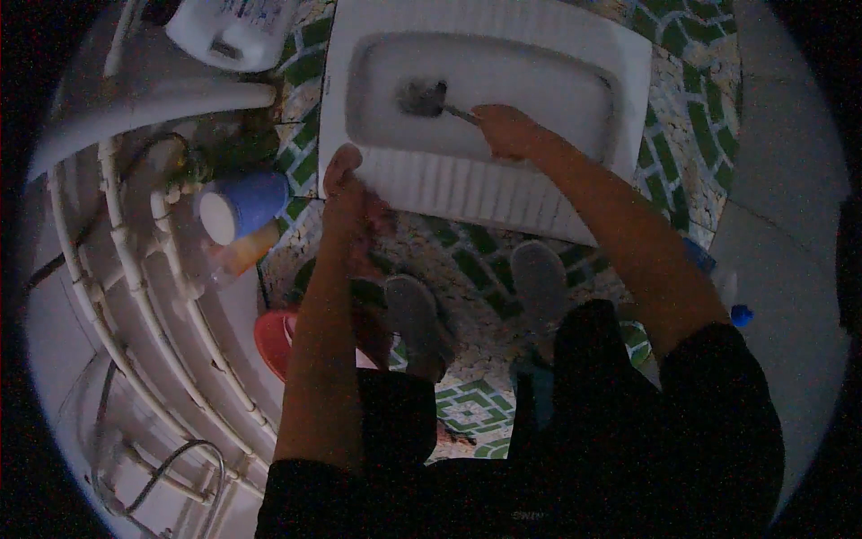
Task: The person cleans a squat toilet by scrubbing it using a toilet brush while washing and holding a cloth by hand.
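A white squat toilet (485,193) with ribbed foot areas and a long recessed basin lies in the floor ahead of me. Closed round the thin handle of a toilet brush, my right hand (509,132) is over the basin's near side. The dark, bristly head of the toilet brush (422,97) is down in the basin, left of that hand. My left hand (343,175) is at the toilet's near left corner. Its fingers are blurred, and a smeared reddish shape (377,220) shows beside its wrist; I cannot tell whether the hand holds it.
Several pale pipes (135,278) run along the left wall. A blue tub (242,207), a white jug-like container (235,36) and a red basin (274,343) stand on the left. A bottle with a blue cap (741,314) is at right. My shoes (539,274) rest on green-patterned tiles (471,409).
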`<state>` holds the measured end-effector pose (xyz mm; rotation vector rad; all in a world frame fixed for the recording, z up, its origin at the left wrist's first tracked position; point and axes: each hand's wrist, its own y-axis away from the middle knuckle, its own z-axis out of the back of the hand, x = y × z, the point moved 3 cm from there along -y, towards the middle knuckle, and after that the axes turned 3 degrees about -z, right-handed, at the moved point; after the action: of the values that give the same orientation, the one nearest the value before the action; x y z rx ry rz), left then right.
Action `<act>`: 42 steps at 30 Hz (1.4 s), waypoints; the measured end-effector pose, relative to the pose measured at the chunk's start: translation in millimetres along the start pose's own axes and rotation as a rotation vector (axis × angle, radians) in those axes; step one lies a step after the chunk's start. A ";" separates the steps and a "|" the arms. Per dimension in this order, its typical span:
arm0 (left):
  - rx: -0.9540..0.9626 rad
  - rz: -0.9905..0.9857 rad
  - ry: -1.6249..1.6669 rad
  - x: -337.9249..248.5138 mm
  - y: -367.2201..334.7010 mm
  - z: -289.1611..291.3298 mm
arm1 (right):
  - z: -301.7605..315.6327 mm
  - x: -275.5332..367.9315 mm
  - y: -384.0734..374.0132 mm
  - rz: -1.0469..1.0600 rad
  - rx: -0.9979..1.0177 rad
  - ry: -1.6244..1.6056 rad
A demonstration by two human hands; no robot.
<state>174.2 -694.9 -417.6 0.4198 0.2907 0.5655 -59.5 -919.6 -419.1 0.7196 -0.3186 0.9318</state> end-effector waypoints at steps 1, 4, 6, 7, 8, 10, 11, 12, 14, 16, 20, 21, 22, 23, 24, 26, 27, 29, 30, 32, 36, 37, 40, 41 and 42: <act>0.001 0.023 -0.008 3.1 5.1 6.7 | 6.3 16.3 4.7 0.021 0.009 -0.008; 0.037 0.403 0.397 2.5 11.4 24.5 | 48.7 58.3 35.5 -0.382 0.193 -1.100; 0.014 0.342 0.567 -6.1 13.3 26.1 | 54.2 72.1 31.5 -0.548 0.089 -1.713; 0.004 0.309 0.654 -9.4 15.5 26.5 | 54.9 84.5 28.8 -0.549 0.082 -1.712; -0.008 0.272 0.732 -14.7 15.8 26.6 | 54.1 98.3 26.4 -0.541 0.070 -1.680; -0.048 0.170 0.883 -19.6 15.9 31.2 | 52.6 130.0 23.3 -0.517 0.046 -1.608; -0.079 0.113 0.926 -21.6 14.2 32.9 | 52.3 141.7 22.8 -0.505 0.031 -1.568; -0.108 0.056 0.967 -24.7 12.8 33.4 | 53.3 145.5 23.3 -0.493 0.017 -1.529; -0.160 -0.017 0.988 -25.4 9.4 34.4 | 40.4 111.9 21.6 -0.337 0.044 -1.198; -0.161 -0.024 0.984 -27.0 7.1 29.2 | 17.3 65.8 20.9 -0.205 0.069 -0.865; 0.035 -0.082 0.115 14.7 12.9 16.4 | 18.6 47.7 21.7 -0.068 -0.149 -0.085; 0.085 -0.082 -0.103 26.1 17.2 16.3 | 25.2 51.7 20.5 -0.188 -0.134 -0.068; 0.089 -0.094 -0.091 9.8 14.2 13.2 | 23.4 40.1 17.2 -0.203 -0.132 -0.058; -0.009 0.077 0.284 -5.3 12.7 15.6 | 20.6 29.2 8.4 -0.182 -0.179 -0.089; -0.102 0.253 0.657 -19.4 12.1 18.3 | 17.1 17.5 4.3 -0.162 -0.228 -0.120; -0.043 0.284 0.676 -18.3 14.3 25.4 | 12.3 35.8 0.4 -0.127 -0.163 -0.151; -0.018 0.281 0.669 -19.9 13.5 29.1 | 8.9 44.5 1.3 -0.098 -0.099 -0.172; 0.003 0.279 0.647 -15.7 15.0 32.4 | 7.7 60.5 3.7 -0.026 0.025 -0.211; 0.008 0.279 0.641 -14.1 15.0 33.6 | 9.5 64.7 5.1 0.008 0.086 -0.228; 0.019 0.282 0.633 -11.3 18.7 36.1 | 19.4 36.5 12.7 0.185 0.150 -0.171; 0.018 0.291 0.668 -12.5 24.5 42.2 | 94.0 24.0 25.6 0.309 0.431 -0.150; 0.012 0.286 0.681 -18.9 20.0 42.9 | 119.6 28.6 33.4 0.056 0.527 -0.041; 0.012 0.286 0.697 -31.1 13.2 44.8 | 86.3 13.6 13.1 0.272 0.406 0.096; 0.018 0.293 0.705 -30.2 12.5 43.8 | 71.7 31.2 1.3 0.062 0.438 -0.152; 0.021 0.295 0.719 -30.8 12.5 43.4 | 70.2 44.7 0.4 0.061 0.438 -0.150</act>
<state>160.0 -716.0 -369.2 0.2669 0.9333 0.9968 -30.7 -940.0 -343.7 1.1907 -0.2715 1.0195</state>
